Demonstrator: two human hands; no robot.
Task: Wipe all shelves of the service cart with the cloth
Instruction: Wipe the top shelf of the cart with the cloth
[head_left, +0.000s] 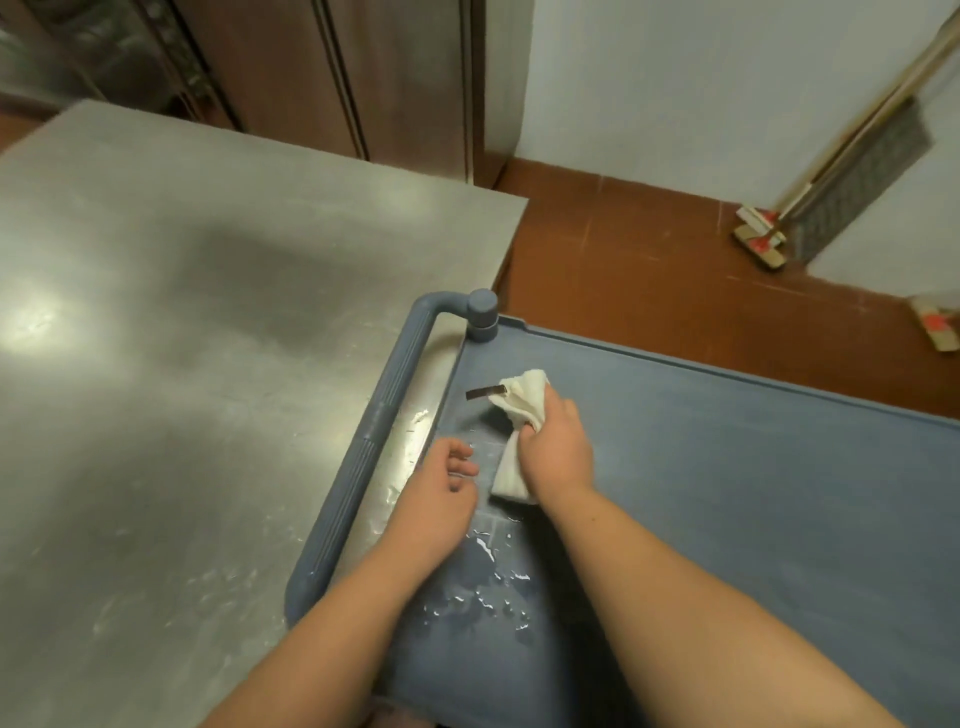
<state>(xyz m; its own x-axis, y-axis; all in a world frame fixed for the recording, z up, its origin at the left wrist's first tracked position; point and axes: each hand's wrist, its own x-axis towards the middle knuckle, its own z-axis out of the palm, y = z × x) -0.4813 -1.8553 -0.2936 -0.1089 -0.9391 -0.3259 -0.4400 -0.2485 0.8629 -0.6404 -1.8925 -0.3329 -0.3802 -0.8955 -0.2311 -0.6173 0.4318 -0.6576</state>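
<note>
The right hand (558, 447) is clenched round the middle of the white cloth (519, 431), bunching it so that one end sticks out toward the cart's corner post (482, 317) and the other hangs down onto the top shelf (753, 493); a fist like that suits squeezing or scrubbing more than a broad flat sweep. The left hand (441, 483) lies just beside it on the handle side, palm turned up, fingers loosely curled and holding nothing; it seems to be idle rather than bracing the cart. Between the two forearms, on the side of the cloth away from the post, water (488, 582) lies pooled and beaded on the blue shelf, which probably explains why the cloth is worked at this end first. Just beside the cloth's post-side end a small dark strip (480, 393) lies on the shelf; what it is cannot be told. The cart's handle (363, 452) runs from the post back along the shelf's short edge, and beyond it the steel counter (182, 312) stands close against the cart, so the cart is parked where the person can reach across it. On the far side of the post, well apart over the red floor (649, 260), a long-handled broom (852, 156) leans on the wall. The lower shelves are hidden, so most of the wiping likely lies ahead.
</note>
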